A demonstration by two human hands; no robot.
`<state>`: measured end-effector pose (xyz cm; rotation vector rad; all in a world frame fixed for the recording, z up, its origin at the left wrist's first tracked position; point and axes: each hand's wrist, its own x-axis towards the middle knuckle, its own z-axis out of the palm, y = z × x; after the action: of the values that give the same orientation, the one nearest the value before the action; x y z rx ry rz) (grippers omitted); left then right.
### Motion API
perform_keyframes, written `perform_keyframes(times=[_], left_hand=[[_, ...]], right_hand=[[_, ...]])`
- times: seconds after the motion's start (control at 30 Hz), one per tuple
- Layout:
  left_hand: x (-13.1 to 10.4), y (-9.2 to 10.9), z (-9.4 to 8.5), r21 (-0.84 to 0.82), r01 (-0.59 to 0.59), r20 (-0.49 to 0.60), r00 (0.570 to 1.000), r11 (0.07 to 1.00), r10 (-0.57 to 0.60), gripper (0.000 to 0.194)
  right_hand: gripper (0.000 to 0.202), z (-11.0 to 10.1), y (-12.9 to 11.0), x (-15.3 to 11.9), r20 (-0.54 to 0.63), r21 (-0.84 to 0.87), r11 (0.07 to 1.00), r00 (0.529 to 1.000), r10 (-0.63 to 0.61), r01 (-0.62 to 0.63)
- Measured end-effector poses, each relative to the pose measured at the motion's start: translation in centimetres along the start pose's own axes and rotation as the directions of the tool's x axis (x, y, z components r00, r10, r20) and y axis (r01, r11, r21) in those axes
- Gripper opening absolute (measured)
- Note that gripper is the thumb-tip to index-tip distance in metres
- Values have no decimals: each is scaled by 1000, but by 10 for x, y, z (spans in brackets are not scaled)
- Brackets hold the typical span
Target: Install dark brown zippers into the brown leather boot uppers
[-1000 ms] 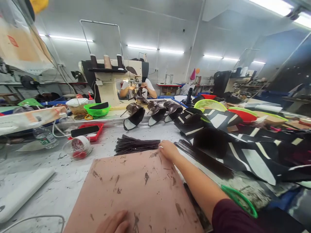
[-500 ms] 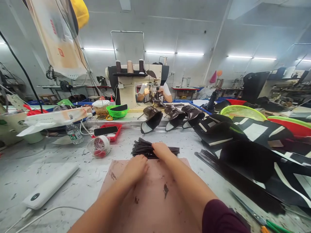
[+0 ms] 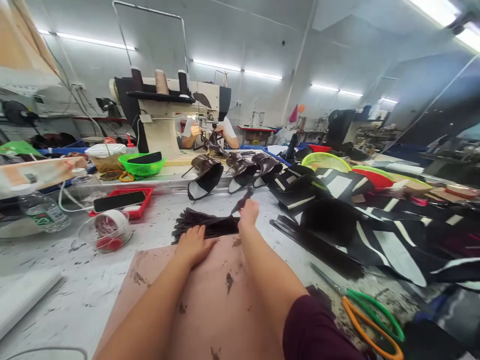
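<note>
A bundle of dark strips (image 3: 210, 223) lies across the far edge of the pinkish board (image 3: 213, 280). My left hand (image 3: 195, 243) rests at the near side of the bundle, palm down, its fingers spread toward the strips. To the right, my right hand (image 3: 249, 212) is raised a little above the bundle's right end. Its fingers are closed on a short dark strip (image 3: 243, 201) that sticks up past them.
Dark boot pieces (image 3: 204, 177) stand behind the bundle. At the right are long black strips (image 3: 315, 245), black cut pieces (image 3: 330, 220) and scissors (image 3: 371, 320). Tape rolls (image 3: 110, 227) and a red tray (image 3: 148, 200) are at the left. A person (image 3: 228, 135) works at a sewing machine.
The camera view has turned right. My right hand has risen from the bundle with a dark strip in it. The fingers of my left hand have spread out beside the bundle.
</note>
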<state>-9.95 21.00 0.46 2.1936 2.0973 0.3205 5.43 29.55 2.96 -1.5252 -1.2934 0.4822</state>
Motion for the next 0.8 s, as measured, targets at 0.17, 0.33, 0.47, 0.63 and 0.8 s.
perform_keyframes(times=[0.17,0.33,0.47,0.63,0.8], left_hand=[[5,0,-6,-149,79,-50,995,986,-88,54],[-11,-1,-22,-374,215,-182,937,902,-298,46],[-54,-7,-36,-496,166,-181,940,852,-289,34],[-147,6,-58,-445,37,-110,989,895,-96,24],[-212,36,-53,4,-141,157,978,990,138,22]], right_hand=[[25,-81,-4,15,-352,194,980,930,109,-41],[17,-133,-5,-72,-114,-36,959,952,-283,280],[38,-135,14,-182,557,-178,572,561,-612,801],[32,-153,30,-254,509,-114,568,539,-671,815],[29,-164,31,-259,536,-116,573,537,-651,811]])
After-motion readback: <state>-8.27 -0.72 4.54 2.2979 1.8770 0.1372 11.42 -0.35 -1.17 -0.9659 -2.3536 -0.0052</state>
